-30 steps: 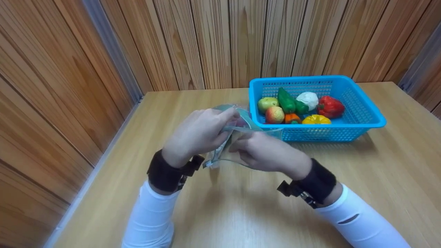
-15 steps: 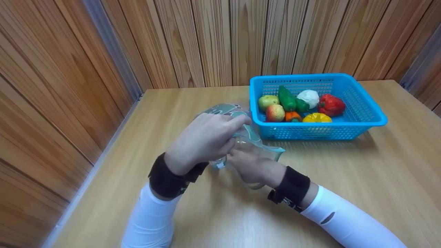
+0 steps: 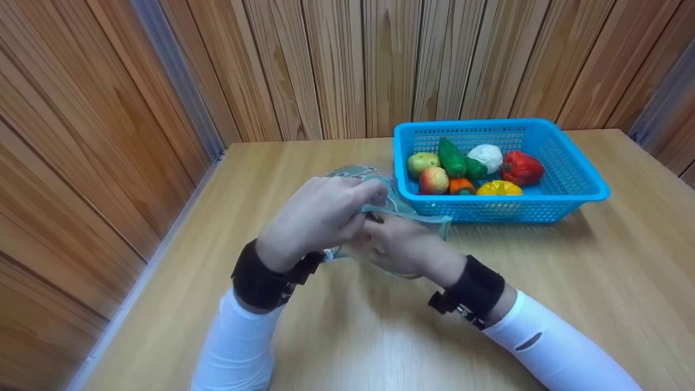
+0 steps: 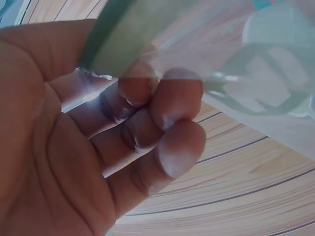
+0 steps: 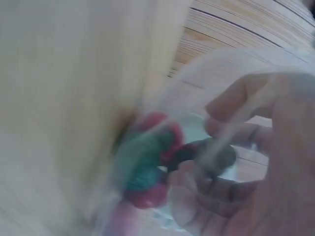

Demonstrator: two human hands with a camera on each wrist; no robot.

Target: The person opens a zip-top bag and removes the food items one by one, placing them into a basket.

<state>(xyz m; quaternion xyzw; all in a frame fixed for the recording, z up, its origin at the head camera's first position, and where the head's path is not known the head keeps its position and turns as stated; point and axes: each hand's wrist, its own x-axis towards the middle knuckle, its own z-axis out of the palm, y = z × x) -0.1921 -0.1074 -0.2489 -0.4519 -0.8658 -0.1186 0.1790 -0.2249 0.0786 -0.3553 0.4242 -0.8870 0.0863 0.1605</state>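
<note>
— What is seen of the surface and the room?
— A pale wooden table (image 3: 597, 282) is enclosed by vertical wood-panelled walls (image 3: 336, 65). A perforated blue plastic basket (image 3: 586, 187) holding toy fruit and vegetables is set at two o'clock from the hands.

— And the hands?
— A clear plastic zip bag with a green printed edge (image 3: 404, 209) is held above the table centre. Its rim is pinched by the curled left hand (image 3: 317, 214); the right hand (image 3: 399, 244) is closed on it from below.

— What is added by the wrist views?
— Left fingertips (image 4: 177, 98) are shown pressed on the film; the right view is blurred.
</note>
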